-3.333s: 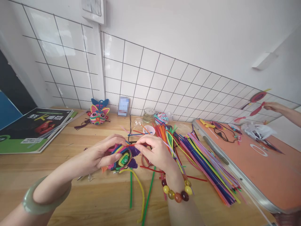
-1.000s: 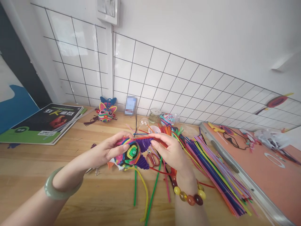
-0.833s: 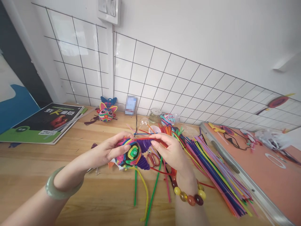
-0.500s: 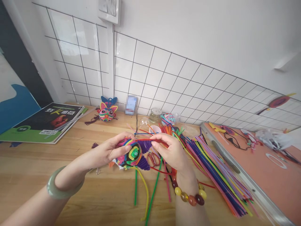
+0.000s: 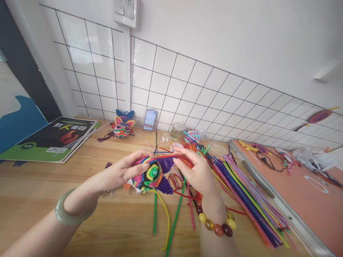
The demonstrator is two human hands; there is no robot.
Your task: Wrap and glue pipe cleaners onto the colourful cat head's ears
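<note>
You get bright, even light, with only soft shadows under your fingers (image 5: pixel 184 156). Tiles (image 5: pixel 80 60) beyond them glare, and lines bow toward the edges.

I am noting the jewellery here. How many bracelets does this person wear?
2. A pale green bangle is on the left wrist; a bracelet of coloured beads is on the right wrist. Forearms leave the picture, so more may be hidden.

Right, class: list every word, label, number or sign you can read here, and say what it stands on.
Book cover: large white and yellow characters, upside down to the camera, not legible.
Small white label on that cover: too small to read.
Card against the tiled wall: blurred, unreadable.
No writing shows on the pipe-cleaner ball in the left hand.
</note>
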